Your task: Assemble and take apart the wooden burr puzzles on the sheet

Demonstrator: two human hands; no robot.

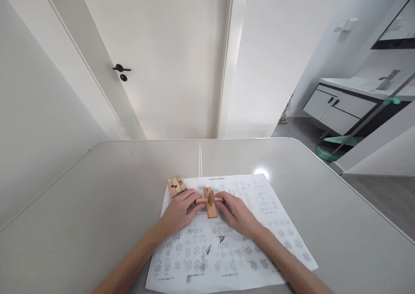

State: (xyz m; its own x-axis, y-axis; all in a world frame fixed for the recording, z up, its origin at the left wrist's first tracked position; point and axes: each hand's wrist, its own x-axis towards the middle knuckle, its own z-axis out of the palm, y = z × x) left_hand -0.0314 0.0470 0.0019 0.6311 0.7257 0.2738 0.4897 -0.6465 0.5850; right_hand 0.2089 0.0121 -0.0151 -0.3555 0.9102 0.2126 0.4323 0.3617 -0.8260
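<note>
table (97,207): open left, right and far | obstacles: wooden block stack (177,185) just left of the hands, printed sheet (227,250) lying flat beneath

Grey desk (97,190) is filling the foreground, a seam running down its middle. White door (162,60) with a black handle (121,68) is standing shut behind it. To the right, a vanity cabinet (340,106) is sitting under a mirror (397,26); a green mop (337,145) is leaning there on grey floor (385,194).
</note>
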